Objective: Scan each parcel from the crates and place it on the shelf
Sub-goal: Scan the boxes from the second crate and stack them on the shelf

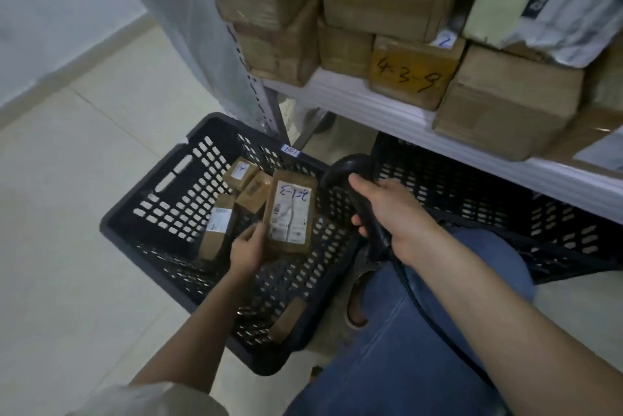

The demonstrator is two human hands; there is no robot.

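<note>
The dark slatted crate [175,213] sits on the floor at left, with small parcels [247,185] at its far side. The left hand [247,247] grips a labelled parcel [290,211] by its near left corner, over the crate; the fingers underneath are hidden. Right of it, the right hand [387,213] wraps round a black scanner [350,168]. The far-right shelf [387,112] holds boxes cut off by the frame.

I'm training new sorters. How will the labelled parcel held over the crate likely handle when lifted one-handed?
The parcel is a small flat cardboard box, so probably stiff, not floppy. The left hand holds it alone by its lower edge, which suggests it is fairly light. Its brown sides look taped and may be a little slippery, so a firm grip seems wise.
</note>
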